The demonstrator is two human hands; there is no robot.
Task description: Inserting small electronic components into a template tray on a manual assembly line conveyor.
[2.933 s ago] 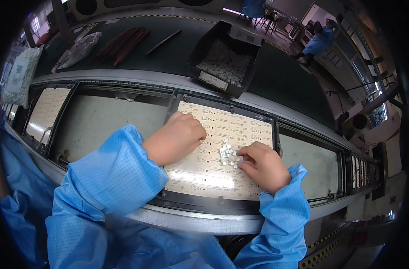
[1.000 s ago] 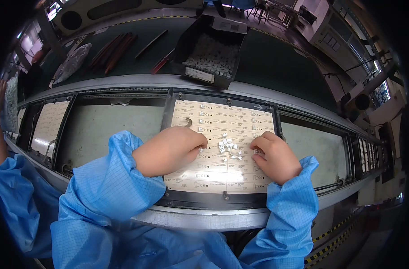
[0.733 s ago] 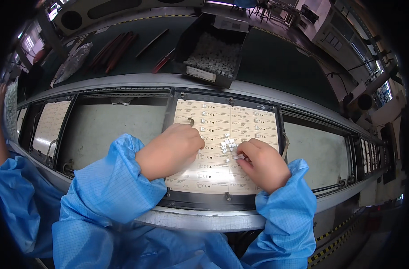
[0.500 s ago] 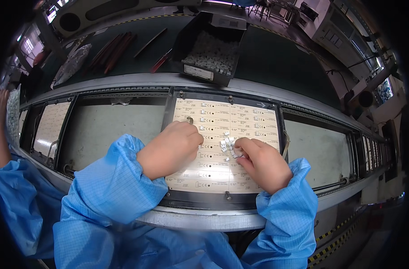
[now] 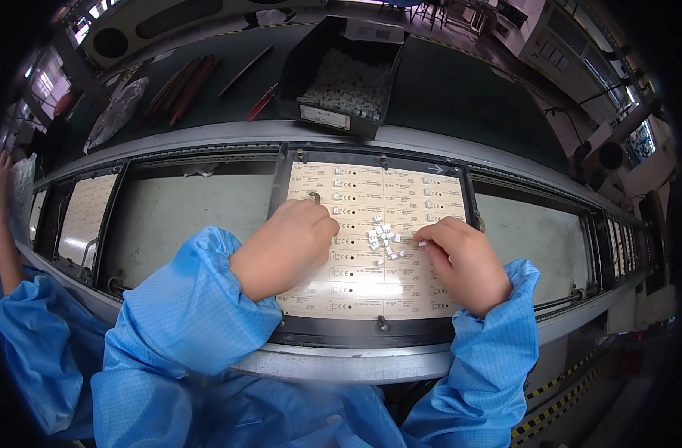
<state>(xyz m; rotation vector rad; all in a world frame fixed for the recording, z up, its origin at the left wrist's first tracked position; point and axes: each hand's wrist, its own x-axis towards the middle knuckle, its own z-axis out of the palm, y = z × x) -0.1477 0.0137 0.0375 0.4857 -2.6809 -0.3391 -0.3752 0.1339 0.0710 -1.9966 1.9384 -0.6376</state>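
Note:
A cream-coloured circuit board panel (image 5: 416, 295) lies in a dark frame before me, with white connectors (image 5: 337, 184) seated in rows on its upper part. Loose white connectors (image 5: 382, 237) form a small heap at the panel's middle. Just right of that heap, my right hand (image 5: 464, 261) pinches one white connector (image 5: 422, 244) between thumb and forefinger, over the right half of the panel. My left hand (image 5: 287, 243) is closed over the panel's left side, close to a column of component positions. Its fingertips are turned away, so anything in them is hidden.
A black bin (image 5: 382, 71) of white connectors stands on the dark green surface beyond the rail (image 5: 206, 134). Left of it lie a red-handled tool (image 5: 262, 103), dark red rods (image 5: 195, 89) and a clear plastic bag (image 5: 121, 112). Another person's sleeve (image 5: 38, 321) is at far left.
My right hand has moved right, away from the loose heap, with one connector in its fingertips. The heap shows more fully. My left hand has hardly moved.

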